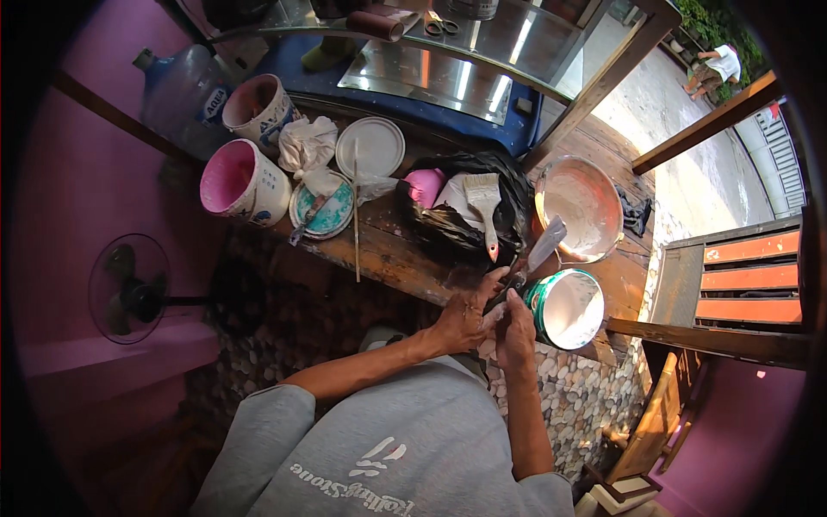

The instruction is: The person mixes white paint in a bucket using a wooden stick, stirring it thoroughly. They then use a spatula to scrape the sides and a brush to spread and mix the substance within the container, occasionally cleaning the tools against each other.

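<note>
In front of my body, both hands meet beside a white-and-green paint can [536, 312] whose inside is coated pale. The fingers of my left hand [463, 323] and right hand [516, 332] are closed on a small dark item. From it a pale, translucent, flat piece [548, 243] points up toward an orange bucket [618, 211]; I cannot tell whether it is a plastic bag or a blade. Just beyond my hands, a paintbrush [483, 202] with a pale handle lies on a black plastic bag [514, 177]. Pale smears mark my fingers.
Left on the wooden bench [388, 254] stand a pink-lined bucket [271, 194], another stained bucket [289, 112], a teal-smeared lid [332, 218], a white lid [370, 146] and a thin stick [356, 233]. A fan [129, 293] is at left. Glass shelves [422, 82] rise behind; a person [724, 65] is outside.
</note>
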`<state>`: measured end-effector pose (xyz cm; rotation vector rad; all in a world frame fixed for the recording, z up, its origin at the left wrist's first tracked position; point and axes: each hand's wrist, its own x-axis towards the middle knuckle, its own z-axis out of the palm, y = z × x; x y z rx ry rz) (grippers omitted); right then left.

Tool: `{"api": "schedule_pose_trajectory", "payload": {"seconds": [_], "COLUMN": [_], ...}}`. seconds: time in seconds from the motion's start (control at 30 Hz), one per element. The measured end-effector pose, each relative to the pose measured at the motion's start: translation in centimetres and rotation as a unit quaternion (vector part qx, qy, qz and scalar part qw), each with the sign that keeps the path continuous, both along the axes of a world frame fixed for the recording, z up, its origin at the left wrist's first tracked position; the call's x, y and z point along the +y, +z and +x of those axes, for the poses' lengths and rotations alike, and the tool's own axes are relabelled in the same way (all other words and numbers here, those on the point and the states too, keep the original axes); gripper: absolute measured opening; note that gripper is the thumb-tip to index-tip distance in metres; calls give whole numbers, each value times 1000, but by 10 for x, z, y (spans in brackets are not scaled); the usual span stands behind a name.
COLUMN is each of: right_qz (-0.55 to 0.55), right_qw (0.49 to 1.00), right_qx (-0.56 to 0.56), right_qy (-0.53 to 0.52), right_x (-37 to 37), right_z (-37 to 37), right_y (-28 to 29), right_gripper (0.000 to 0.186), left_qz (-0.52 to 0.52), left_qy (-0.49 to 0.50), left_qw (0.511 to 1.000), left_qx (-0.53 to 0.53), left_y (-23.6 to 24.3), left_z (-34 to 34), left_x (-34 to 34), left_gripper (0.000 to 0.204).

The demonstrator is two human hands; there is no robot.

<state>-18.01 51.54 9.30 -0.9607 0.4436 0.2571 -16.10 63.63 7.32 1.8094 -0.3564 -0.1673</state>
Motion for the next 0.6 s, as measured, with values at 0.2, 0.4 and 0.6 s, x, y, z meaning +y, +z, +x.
{"api": "schedule_pose_trajectory", "payload": {"seconds": [0.2,0.4,0.6], "right_qz": [-116,-120,-413], "right_qw": [989,971,850], "right_qx": [-39,-13,123], "right_qy": [-88,-208,-302], "right_x": [-81,-213,-214], "right_z": [-14,-18,-64], "right_y": [13,10,-8], "right_gripper": [32,26,31], "left_qz": [48,131,422], "left_qy": [-72,266,429], "left_qw": [996,951,791], "left_qx": [4,-85,-111], "left_y": [35,-34,-88], "left_z": [-9,67,230], "left_x": [-12,130,301], "left_gripper": [78,49,49]}}
